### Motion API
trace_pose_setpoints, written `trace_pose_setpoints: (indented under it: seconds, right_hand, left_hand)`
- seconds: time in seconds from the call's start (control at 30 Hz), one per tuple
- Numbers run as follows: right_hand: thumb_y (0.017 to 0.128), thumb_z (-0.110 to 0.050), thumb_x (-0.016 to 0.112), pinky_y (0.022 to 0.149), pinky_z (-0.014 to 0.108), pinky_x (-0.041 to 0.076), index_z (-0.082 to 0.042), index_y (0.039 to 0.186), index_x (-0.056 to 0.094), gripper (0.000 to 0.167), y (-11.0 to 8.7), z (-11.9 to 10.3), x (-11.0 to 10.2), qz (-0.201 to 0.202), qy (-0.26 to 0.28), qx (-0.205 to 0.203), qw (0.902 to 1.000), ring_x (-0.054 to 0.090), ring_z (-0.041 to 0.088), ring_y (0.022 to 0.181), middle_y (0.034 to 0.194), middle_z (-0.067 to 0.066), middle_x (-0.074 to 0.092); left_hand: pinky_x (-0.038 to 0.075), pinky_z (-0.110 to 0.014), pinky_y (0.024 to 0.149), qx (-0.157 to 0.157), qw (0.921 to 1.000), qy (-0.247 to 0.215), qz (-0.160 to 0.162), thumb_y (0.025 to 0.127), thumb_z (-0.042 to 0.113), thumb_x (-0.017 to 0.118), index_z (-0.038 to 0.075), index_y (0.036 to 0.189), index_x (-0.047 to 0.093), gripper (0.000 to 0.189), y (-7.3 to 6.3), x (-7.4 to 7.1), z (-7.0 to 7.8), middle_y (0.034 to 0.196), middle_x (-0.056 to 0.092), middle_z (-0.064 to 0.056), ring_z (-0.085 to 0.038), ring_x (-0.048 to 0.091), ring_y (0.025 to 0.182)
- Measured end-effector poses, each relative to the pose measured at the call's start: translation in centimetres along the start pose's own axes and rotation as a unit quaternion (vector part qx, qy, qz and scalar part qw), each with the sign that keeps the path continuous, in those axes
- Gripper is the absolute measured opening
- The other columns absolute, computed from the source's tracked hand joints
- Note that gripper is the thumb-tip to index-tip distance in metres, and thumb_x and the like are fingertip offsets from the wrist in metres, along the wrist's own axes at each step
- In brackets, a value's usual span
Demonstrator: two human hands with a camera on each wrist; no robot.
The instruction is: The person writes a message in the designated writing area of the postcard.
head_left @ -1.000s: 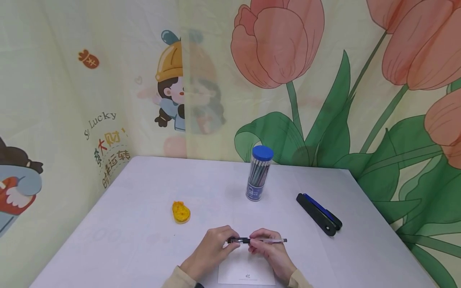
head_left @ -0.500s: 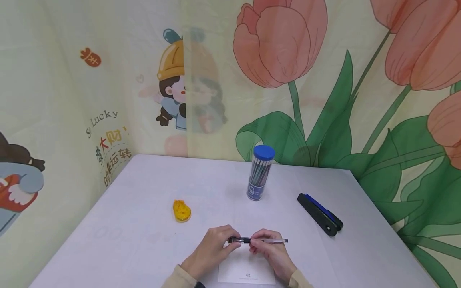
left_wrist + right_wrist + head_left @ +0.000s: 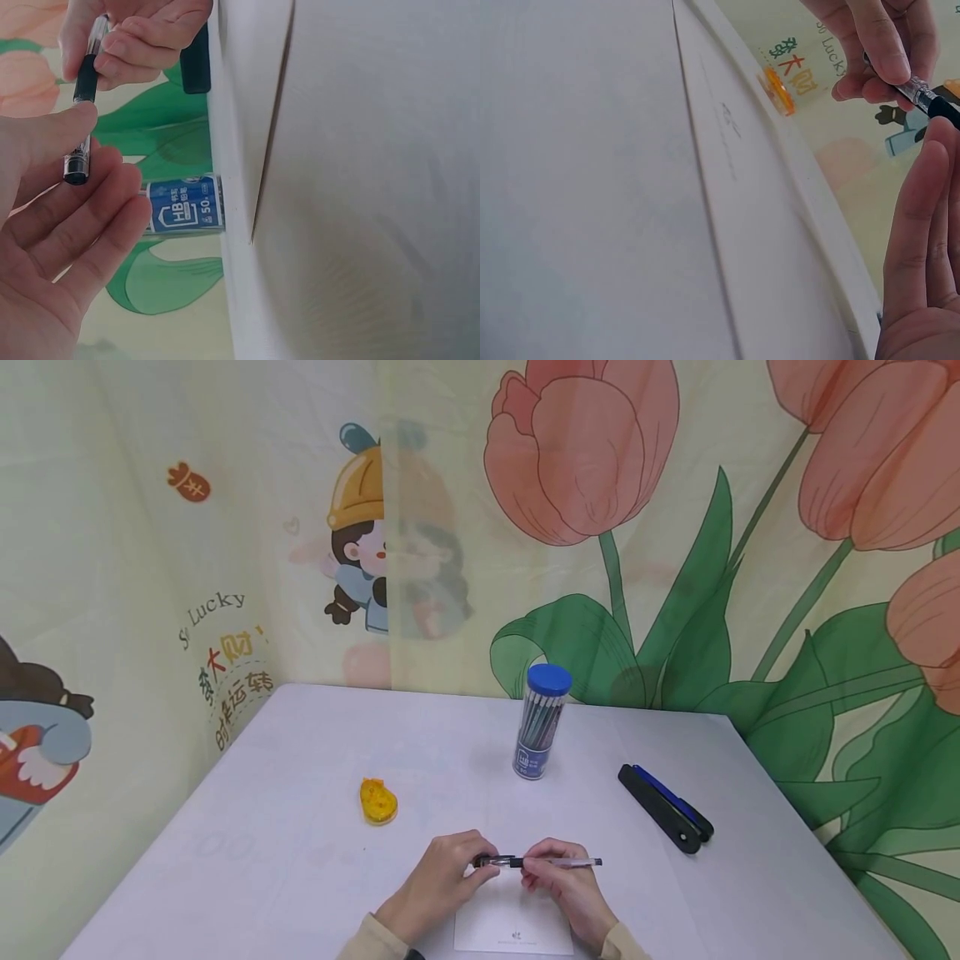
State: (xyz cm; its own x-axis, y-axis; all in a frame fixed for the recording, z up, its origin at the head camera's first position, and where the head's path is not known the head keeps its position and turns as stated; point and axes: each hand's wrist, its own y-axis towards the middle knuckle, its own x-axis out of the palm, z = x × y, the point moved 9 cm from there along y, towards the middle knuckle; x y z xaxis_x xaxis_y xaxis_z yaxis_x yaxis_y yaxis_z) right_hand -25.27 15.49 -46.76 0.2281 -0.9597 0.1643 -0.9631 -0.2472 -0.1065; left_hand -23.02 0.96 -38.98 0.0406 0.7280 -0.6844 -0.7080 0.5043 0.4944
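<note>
A gel pen (image 3: 567,862) with a clear barrel and a black grip is held level between both hands, above a white card (image 3: 513,927). My left hand (image 3: 450,872) pinches its clear-and-black capped end (image 3: 79,157) between thumb and index finger, the other fingers loosely bent. On the barrel, just beyond the black grip (image 3: 86,79), the thumb and fingers of my right hand (image 3: 562,885) pinch. The right wrist view catches the clear part (image 3: 916,91) under the left fingers; the rest of the pen is cut off there.
Behind the hands stands a clear tub of pencils (image 3: 538,722) with a blue lid. A black and blue stapler (image 3: 663,810) lies to the right. To the left is a small yellow pear-shaped object (image 3: 378,802). A white cloth covers the table (image 3: 247,827), with printed curtains behind.
My right hand and the pen barrel have shifted very slightly to the right relative to my left hand. Both pinches stay the same, and the objects on the table have not moved.
</note>
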Motion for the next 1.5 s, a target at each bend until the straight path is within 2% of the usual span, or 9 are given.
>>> trace_pose_setpoints:
  seconds: [0.23,0.53,0.83,1.1,1.3,1.5]
  right_hand:
    - [0.086,-0.006,0.066,0.068,0.024,0.055,-0.003,0.090,0.065,0.005,0.0,-0.1,-0.3,0.014,0.004,0.001,0.9999,0.064,0.012,0.069,0.078,0.000,0.069]
    - [0.086,-0.004,0.064,0.068,0.024,0.056,-0.006,0.088,0.066,0.004,-0.1,-0.5,-0.7,0.015,0.010,-0.010,0.9998,0.064,0.011,0.069,0.078,0.000,0.068]
    - [0.085,-0.004,0.064,0.065,0.023,0.056,-0.012,0.081,0.066,0.009,-0.1,-0.8,-1.4,0.028,0.008,-0.027,0.9992,0.063,0.010,0.066,0.077,0.001,0.066]
    - [0.084,-0.002,0.064,0.064,0.024,0.055,-0.003,0.086,0.065,0.002,0.1,-0.7,-1.9,0.047,0.000,-0.018,0.9987,0.063,0.012,0.067,0.077,0.005,0.066]
    - [0.085,-0.002,0.063,0.063,0.023,0.055,0.002,0.089,0.063,0.005,0.0,-0.8,-2.0,0.064,-0.006,-0.009,0.9979,0.063,0.012,0.066,0.076,0.005,0.066]
    - [0.085,-0.001,0.064,0.063,0.023,0.055,0.003,0.089,0.063,0.006,0.1,-0.8,-2.1,0.066,-0.008,-0.013,0.9977,0.063,0.012,0.066,0.075,0.004,0.067]
  left_hand:
    - [0.053,-0.015,0.067,-0.022,0.9997,0.002,-0.009,0.080,0.008,0.076,0.007,0.090,0.071,0.011,0.0,-0.1,-0.3,0.083,0.068,0.003,0.001,0.059,0.074]
    - [0.053,-0.016,0.067,-0.021,0.9998,0.006,0.000,0.079,0.008,0.077,0.006,0.090,0.071,0.012,-0.1,-0.4,-0.5,0.084,0.068,0.001,0.000,0.058,0.073]
    - [0.054,-0.018,0.069,-0.038,0.9993,0.004,-0.003,0.080,0.007,0.076,0.006,0.091,0.071,0.013,-0.1,-0.5,-0.8,0.084,0.069,0.001,-0.001,0.058,0.073]
    - [0.054,-0.017,0.071,-0.054,0.9985,0.001,0.000,0.081,0.011,0.076,0.008,0.093,0.071,0.013,-0.3,-1.0,-1.5,0.086,0.069,0.001,0.000,0.058,0.074]
    - [0.054,-0.017,0.071,-0.070,0.9972,0.025,0.006,0.080,0.010,0.077,0.008,0.093,0.072,0.015,-0.4,-1.3,-2.2,0.085,0.069,0.003,-0.001,0.058,0.074]
    - [0.053,-0.018,0.067,-0.086,0.9951,0.049,-0.004,0.078,0.009,0.078,0.008,0.091,0.072,0.014,-0.4,-1.4,-2.6,0.082,0.068,0.002,-0.002,0.056,0.071]
